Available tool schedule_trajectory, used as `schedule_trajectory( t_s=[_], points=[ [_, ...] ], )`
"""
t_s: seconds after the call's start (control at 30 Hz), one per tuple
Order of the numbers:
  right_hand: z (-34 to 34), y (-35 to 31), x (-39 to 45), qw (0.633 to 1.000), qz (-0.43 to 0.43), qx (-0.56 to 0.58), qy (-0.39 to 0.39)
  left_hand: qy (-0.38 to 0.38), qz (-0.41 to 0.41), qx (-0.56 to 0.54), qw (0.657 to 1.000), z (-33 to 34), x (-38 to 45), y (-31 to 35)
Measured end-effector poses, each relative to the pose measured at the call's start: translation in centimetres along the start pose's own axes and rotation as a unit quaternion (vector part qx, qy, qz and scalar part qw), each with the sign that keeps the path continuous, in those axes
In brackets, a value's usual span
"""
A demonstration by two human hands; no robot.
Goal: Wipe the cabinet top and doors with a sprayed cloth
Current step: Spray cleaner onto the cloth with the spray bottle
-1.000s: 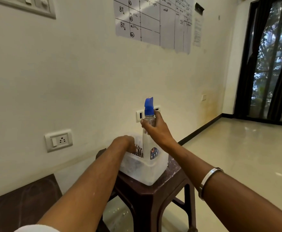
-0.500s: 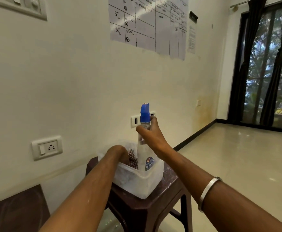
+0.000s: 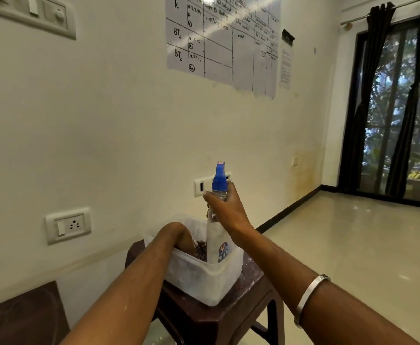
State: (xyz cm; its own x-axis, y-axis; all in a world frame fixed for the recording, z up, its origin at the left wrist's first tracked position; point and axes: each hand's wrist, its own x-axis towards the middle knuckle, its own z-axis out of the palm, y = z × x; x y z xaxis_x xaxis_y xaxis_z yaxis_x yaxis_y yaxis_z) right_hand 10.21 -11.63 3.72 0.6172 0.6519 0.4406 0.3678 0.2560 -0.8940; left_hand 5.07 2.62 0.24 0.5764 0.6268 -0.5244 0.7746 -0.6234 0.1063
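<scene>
A clear spray bottle [image 3: 216,235] with a blue nozzle stands upright in a translucent plastic tub [image 3: 204,280] on a dark brown stool [image 3: 228,317]. My right hand [image 3: 226,210] is wrapped around the bottle's neck just under the nozzle. My left hand [image 3: 179,235] reaches down into the tub beside the bottle; its fingers are hidden behind the tub wall. A dark patterned cloth [image 3: 201,247] shows inside the tub next to that hand. Whether the left hand holds the cloth cannot be seen.
The cream wall is close behind the stool, with a socket [image 3: 68,225] at left and a switch plate [image 3: 202,186] behind the bottle. A dark brown cabinet top [image 3: 22,317] lies at lower left. Open tiled floor [image 3: 353,245] stretches right toward a curtained glass door [image 3: 403,108].
The view has tilted upward a little. Both hands stay in the tub area, the right still on the bottle's neck; the left has sunk slightly deeper into the tub.
</scene>
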Motion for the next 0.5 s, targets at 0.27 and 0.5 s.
schedule_trajectory(
  t_s=[0.27,0.5],
  points=[
    [0.1,-1.6,0.3,0.997,0.017,0.006,0.073,0.091,0.102,-0.371,0.919,-1.3,-2.9,-2.3],
    [0.2,-6.6,0.7,0.994,-0.087,-0.020,0.068,0.141,0.214,-0.735,0.628,-4.0,-7.8,-3.6]
  ],
)
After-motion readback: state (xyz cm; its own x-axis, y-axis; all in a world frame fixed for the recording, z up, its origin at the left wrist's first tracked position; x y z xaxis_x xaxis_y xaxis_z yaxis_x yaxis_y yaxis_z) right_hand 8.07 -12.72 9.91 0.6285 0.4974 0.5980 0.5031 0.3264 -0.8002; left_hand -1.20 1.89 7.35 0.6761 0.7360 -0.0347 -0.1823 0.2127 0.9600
